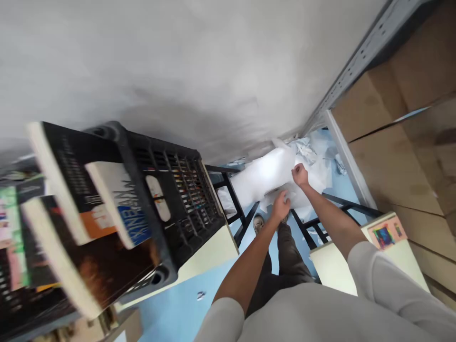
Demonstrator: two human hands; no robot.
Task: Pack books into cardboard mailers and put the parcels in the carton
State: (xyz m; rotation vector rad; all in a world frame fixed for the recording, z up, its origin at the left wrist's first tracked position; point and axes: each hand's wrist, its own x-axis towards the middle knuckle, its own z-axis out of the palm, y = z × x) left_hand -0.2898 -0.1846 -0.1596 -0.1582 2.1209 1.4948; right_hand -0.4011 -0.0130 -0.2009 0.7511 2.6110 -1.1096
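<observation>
I look steeply down past my grey top to the floor. Both arms reach down to a large white plastic bag (263, 173) lying by the wall. My left hand (281, 206) is curled on the bag's lower edge. My right hand (300, 175) is closed on the bag's upper side. Crumpled white wrapping (306, 147) lies beyond it. My shoe (259, 222) shows beneath.
At left a black plastic crate (171, 190) holds several books (117, 204) on a cream table (210, 251). A black metal frame (238, 209) stands beside the bag. Cardboard boxes (402, 147) fill grey racking (356, 52) at right. A small book (386, 232) rests on another cream surface. The floor (178, 308) is blue.
</observation>
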